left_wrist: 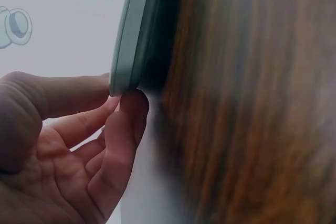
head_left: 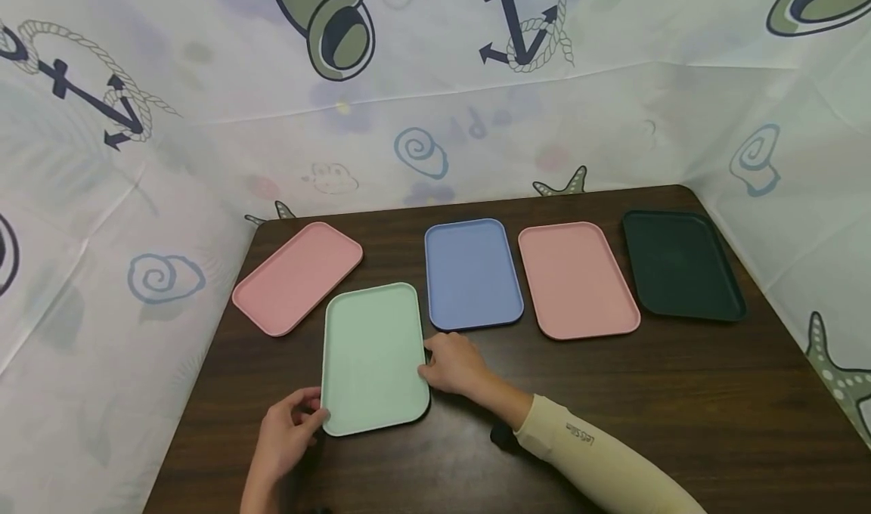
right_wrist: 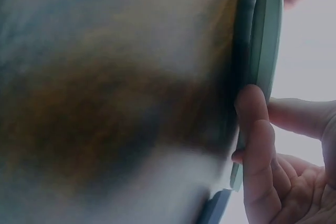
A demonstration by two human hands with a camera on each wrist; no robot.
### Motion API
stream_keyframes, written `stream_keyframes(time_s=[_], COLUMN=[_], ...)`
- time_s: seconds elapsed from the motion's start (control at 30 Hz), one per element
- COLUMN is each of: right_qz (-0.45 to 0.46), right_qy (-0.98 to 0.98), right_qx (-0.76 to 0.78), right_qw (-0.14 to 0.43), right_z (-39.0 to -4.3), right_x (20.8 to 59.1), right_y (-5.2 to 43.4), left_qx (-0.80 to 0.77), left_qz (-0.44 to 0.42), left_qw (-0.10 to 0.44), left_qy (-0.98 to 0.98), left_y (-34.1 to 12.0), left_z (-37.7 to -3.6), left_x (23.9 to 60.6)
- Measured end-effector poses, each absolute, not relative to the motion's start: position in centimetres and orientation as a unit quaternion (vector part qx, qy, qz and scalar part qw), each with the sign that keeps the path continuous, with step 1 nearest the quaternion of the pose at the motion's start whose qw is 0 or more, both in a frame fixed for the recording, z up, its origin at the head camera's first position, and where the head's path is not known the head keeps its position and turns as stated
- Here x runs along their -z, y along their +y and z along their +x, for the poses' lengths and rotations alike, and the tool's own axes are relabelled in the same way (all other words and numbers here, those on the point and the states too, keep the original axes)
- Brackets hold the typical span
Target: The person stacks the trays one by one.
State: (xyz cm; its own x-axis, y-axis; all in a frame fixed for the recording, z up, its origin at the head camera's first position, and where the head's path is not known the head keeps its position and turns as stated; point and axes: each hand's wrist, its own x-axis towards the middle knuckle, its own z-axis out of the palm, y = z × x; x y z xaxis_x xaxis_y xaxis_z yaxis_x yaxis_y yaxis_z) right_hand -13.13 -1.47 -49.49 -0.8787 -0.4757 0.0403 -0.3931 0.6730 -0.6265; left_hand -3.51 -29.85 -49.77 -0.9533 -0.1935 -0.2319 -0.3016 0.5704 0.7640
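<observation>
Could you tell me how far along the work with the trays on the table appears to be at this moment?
Early, by the look of it. Nothing is stacked: the left pink tray, blue tray, second pink tray and dark green tray lie singly on the table. In hand is the mint green tray: the left hand pinches its near corner, and the right hand has a grip on its right edge.

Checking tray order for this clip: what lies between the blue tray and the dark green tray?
In the head view, a pink tray lies flat between the blue tray and the dark green tray, with strips of bare brown table on either side of it.
</observation>
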Motion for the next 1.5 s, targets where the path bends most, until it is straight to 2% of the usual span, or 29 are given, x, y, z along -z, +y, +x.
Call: stream_keyframes(time_s=[0.23,0.43,0.8,1.5], right_qz=[-0.246,-0.215,-0.178,-0.125], right_qy=[0.912,0.907,0.905,0.915], right_qx=[0.325,0.352,0.373,0.366], right_qw=[0.056,0.078,0.099,0.115], right_z=[-13.3,-14.1,-15.8,-18.8], right_x=[48.1,46.8,45.3,46.5], right_y=[-0.7,0.9,5.0,11.7], left_qx=[-0.475,-0.515,-0.583,-0.558], left_qz=[-0.145,-0.119,-0.066,-0.006], left_qw=[0.037,0.02,0.047,0.066], left_qy=[0.867,0.849,0.808,0.827], left_y=[-29.1,-27.8,-24.5,-18.2], left_z=[-3.0,-3.7,-6.5,-12.4], left_x=[49.1,48.2,47.2,49.7])
